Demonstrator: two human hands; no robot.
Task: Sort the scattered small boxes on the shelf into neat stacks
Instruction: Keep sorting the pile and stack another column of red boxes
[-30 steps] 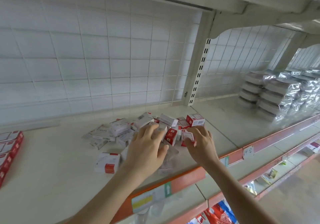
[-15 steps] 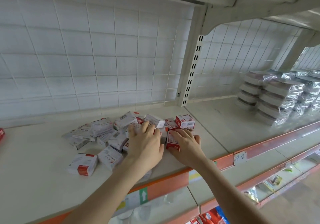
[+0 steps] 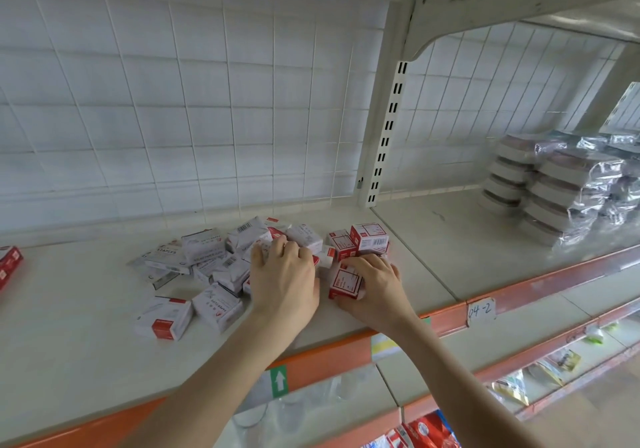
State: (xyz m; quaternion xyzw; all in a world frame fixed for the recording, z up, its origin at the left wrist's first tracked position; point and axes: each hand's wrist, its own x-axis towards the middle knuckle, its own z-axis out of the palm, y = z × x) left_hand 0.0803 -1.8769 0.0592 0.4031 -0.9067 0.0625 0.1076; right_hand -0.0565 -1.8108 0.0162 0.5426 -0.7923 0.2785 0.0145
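Note:
A scattered pile of small white and red boxes [image 3: 207, 257] lies on the cream shelf [image 3: 69, 309]. My left hand [image 3: 282, 274] lies palm down over the middle of the pile, its fingertips curled onto boxes that it hides. My right hand [image 3: 375, 283] grips a red and white box [image 3: 344, 283] at the pile's right side, fingers curled over its top. Behind it a red and white box [image 3: 369, 236] sits on top of others in a short stack. One box [image 3: 164, 319] lies apart at the front left.
A white grid panel backs the shelf, and a slotted upright post [image 3: 388, 129] divides it. Foil-wrapped packs [image 3: 561, 188] are stacked at the right. Red boxes [image 3: 8, 264] sit at the far left edge. An orange rail with a tag [image 3: 481, 309] fronts the shelf; lower shelves hold goods.
Both hands have slid forward into the pile. My right hand has closed round a red and white box. The view has swung to the right and closer.

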